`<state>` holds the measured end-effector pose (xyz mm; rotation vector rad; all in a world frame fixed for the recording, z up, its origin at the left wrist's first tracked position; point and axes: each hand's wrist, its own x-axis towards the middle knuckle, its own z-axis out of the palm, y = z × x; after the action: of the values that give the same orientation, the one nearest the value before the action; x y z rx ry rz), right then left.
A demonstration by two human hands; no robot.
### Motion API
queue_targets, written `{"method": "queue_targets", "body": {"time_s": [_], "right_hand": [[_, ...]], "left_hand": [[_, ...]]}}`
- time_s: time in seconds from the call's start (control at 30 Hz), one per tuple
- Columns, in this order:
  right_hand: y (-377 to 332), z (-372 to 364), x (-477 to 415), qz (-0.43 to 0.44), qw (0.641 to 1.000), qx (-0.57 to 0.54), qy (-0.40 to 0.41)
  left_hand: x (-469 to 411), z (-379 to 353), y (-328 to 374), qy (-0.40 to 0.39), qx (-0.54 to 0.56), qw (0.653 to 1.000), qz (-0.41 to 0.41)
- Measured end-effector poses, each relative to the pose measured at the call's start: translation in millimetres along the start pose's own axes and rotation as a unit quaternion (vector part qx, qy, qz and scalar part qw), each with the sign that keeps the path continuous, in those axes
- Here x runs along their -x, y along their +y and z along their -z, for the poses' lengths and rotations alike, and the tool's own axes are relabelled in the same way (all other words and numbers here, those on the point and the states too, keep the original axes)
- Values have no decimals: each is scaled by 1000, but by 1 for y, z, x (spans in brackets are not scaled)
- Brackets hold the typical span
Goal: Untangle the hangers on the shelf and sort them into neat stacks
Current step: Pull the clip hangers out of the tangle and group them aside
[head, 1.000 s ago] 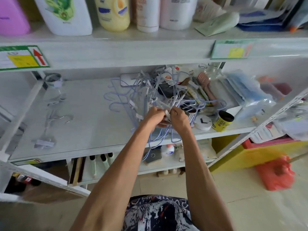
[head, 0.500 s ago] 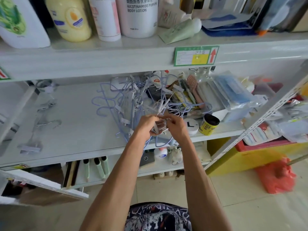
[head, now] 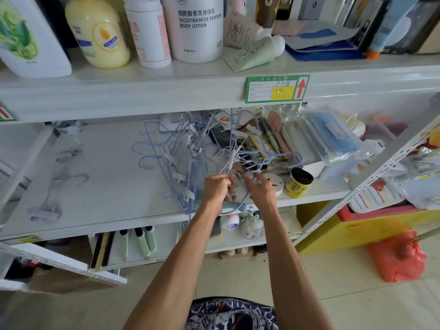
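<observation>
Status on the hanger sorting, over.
Left hand grips the hanger tangle, mid-shelf. Right hand open, fingers spread against it. Tangle not yet sorted. Yellow can crowds the right side.

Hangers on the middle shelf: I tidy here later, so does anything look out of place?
Yes. The blue hangers form a tangled heap, hooks pointing every way; some hang over the front edge of the shelf, others sit mixed in beside the hairbrushes.

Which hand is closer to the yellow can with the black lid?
Right. The right hand lies just left of the yellow can with black lid; the left hand, gripping the tangled lilac wire hangers, is farther left.
</observation>
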<state>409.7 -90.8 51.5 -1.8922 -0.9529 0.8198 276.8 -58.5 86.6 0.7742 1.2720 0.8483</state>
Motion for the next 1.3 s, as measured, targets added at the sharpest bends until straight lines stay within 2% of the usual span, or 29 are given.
{"method": "queue_targets", "body": {"time_s": [0.17,0.37,0.47,0.57,0.77,1.03,1.2,1.3], "right_hand": [[-1,-3,0,-31,996,-77,-11],[-7,-1,-4,-47,978,-201,-24],[-4,-2,-5,-41,983,-175,-25],[-2,-2,-4,-38,988,-149,-16],[-7,0,-4,-28,991,-125,-33],[-11,-11,-10,-63,990,-125,-32],[-24,-18,-6,-51,996,3,-70],[-28,-20,-7,-52,997,15,-60]], "left_hand": [[-1,-3,1,1,-22,1000,-20],[6,-3,10,-20,36,999,6],[10,2,21,-61,111,992,15],[8,11,31,-68,147,987,-1],[3,38,30,-34,123,991,-30],[7,73,36,9,126,990,-59],[7,99,38,37,137,987,-72],[7,110,34,72,125,988,-64]]}}
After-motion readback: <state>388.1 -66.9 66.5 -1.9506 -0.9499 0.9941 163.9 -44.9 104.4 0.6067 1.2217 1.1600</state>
